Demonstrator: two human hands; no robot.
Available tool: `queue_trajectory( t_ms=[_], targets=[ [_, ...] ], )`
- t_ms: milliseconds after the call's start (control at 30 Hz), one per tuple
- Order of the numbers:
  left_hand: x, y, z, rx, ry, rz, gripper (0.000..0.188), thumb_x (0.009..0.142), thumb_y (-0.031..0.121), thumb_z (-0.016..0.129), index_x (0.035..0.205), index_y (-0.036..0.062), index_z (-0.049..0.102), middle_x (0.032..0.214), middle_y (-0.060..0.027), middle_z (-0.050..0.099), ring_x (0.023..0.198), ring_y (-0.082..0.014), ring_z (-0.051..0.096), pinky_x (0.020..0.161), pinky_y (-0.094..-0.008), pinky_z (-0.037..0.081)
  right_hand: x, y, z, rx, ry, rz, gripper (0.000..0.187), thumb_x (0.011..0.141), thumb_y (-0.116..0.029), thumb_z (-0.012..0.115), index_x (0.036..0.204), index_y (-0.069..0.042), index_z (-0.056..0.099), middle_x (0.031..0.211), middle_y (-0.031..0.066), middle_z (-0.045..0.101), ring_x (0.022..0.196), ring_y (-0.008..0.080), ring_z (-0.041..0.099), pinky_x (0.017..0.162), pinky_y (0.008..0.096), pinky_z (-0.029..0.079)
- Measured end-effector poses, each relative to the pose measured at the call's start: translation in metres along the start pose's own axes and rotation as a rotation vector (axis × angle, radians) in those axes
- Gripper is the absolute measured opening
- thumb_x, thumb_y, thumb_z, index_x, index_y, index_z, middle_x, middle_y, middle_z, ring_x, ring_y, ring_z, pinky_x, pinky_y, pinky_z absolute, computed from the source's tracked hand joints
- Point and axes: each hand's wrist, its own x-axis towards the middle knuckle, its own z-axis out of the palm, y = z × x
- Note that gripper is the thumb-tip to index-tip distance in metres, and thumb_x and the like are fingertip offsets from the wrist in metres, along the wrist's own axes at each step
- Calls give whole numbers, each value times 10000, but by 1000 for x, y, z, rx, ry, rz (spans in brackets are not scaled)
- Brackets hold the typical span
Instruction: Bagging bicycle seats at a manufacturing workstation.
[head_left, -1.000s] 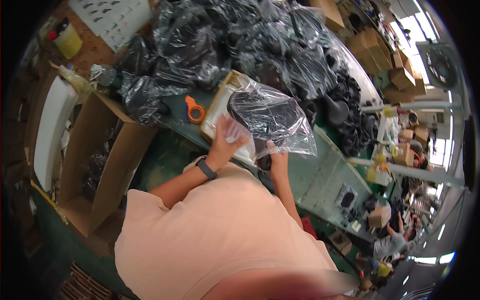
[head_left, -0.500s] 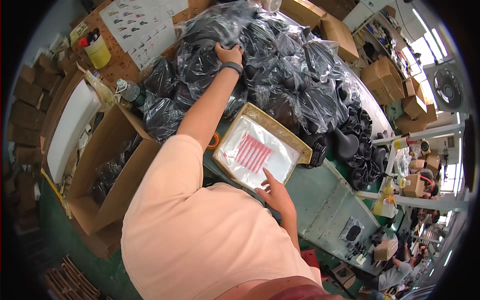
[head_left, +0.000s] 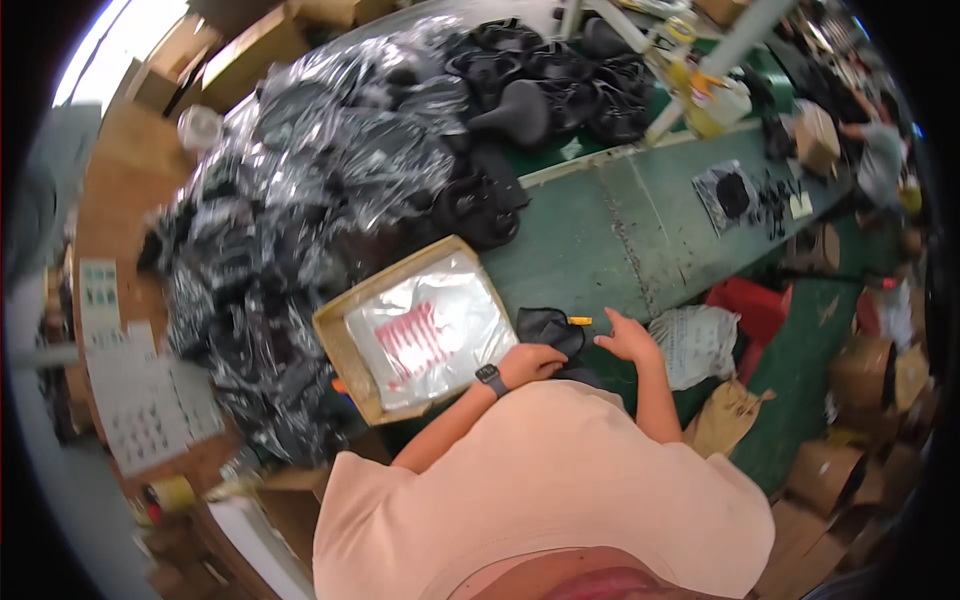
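Note:
A black bicycle saddle (head_left: 553,327) lies on the green table (head_left: 620,240), just right of a shallow cardboard tray (head_left: 340,345) holding flat clear plastic bags (head_left: 430,332). My left hand (head_left: 533,362), with a dark watch on its wrist, is curled over the saddle's near edge. My right hand (head_left: 628,341) rests beside the saddle with fingers spread, holding nothing. A small orange piece (head_left: 580,321) lies between the saddle and my right hand.
A large heap of bagged black saddles (head_left: 320,190) fills the table's left and far side, with several unbagged saddles (head_left: 525,110) behind. A white sack (head_left: 702,342), a red bin (head_left: 752,306) and cardboard boxes (head_left: 860,380) stand to the right. Another person (head_left: 880,150) works far right.
My left hand came back from the far heap to the table with a black saddle. My right hand left the bags in the tray and moved right, beside the saddle.

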Motion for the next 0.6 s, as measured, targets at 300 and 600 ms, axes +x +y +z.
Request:
queue_trajectory(
  t_ms=[300, 600],
  targets=[
    [135, -20, -2, 475, 334, -431, 377, 970, 160, 738, 1326, 40, 713, 1231, -166, 759, 1145, -372, 727, 986, -447, 586, 263, 117, -141, 67, 289, -201, 793, 886, -380, 831, 1522, 8, 558, 1391, 285, 673, 1275, 432, 667, 1071, 503, 548],
    [221, -56, -87, 1134, 327, -721, 858, 849, 268, 864, 1605, 88, 499, 1678, -211, 449, 1600, -413, 356, 1312, -590, 278, 487, 91, -306, -368, 582, -166, 962, 913, -316, 828, 1697, -68, 329, 1416, 216, 602, 1421, 431, 518, 1274, 528, 349]
  ],
)
